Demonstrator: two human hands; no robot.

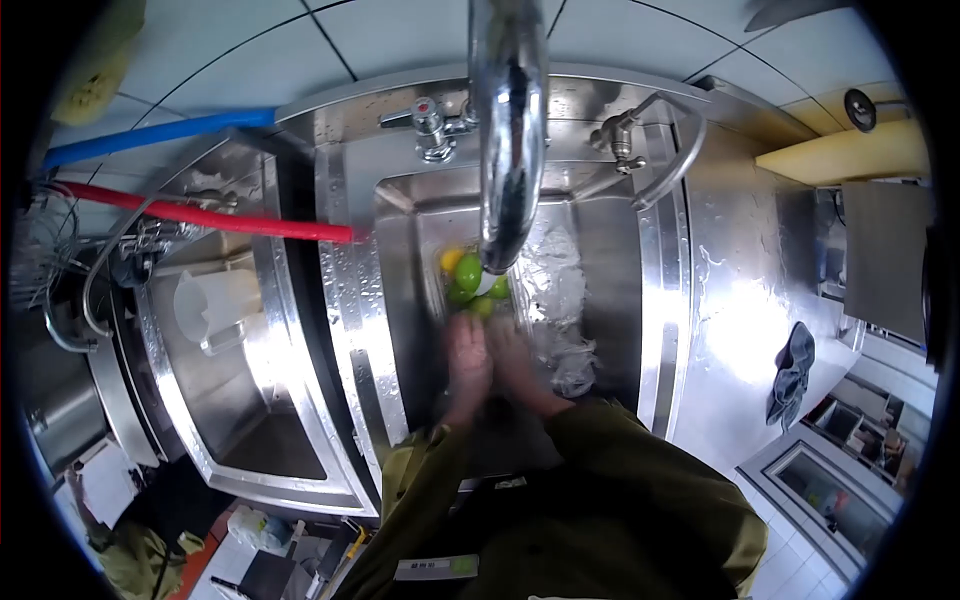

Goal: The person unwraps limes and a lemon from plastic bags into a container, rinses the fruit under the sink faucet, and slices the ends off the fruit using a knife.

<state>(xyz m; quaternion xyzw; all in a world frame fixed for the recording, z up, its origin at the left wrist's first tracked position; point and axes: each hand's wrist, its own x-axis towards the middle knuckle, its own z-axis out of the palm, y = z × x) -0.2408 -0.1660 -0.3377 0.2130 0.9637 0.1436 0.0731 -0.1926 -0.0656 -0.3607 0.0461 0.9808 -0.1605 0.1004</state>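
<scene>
In the steel sink point(610, 320), several green limes point(468, 270) and a yellow lemon point(452, 258) lie together in what looks like a clear container, below the faucet spout point(508, 200). My left hand point(468, 352) is at the near side of the fruit, its fingers toward the limes and blurred. Close beside it is my right hand point(515, 358), even more smeared. Whether either hand holds a fruit cannot be made out. Crumpled clear plastic point(555, 290) lies along the sink floor to the right of the fruit.
A second basin point(290, 420) on the left holds a white translucent jug point(225, 300). Red point(230, 222) and blue point(170, 132) hoses reach in from the left. A lever tap point(430, 130) stands behind the sink. On the right counter lies a dark cloth point(793, 375).
</scene>
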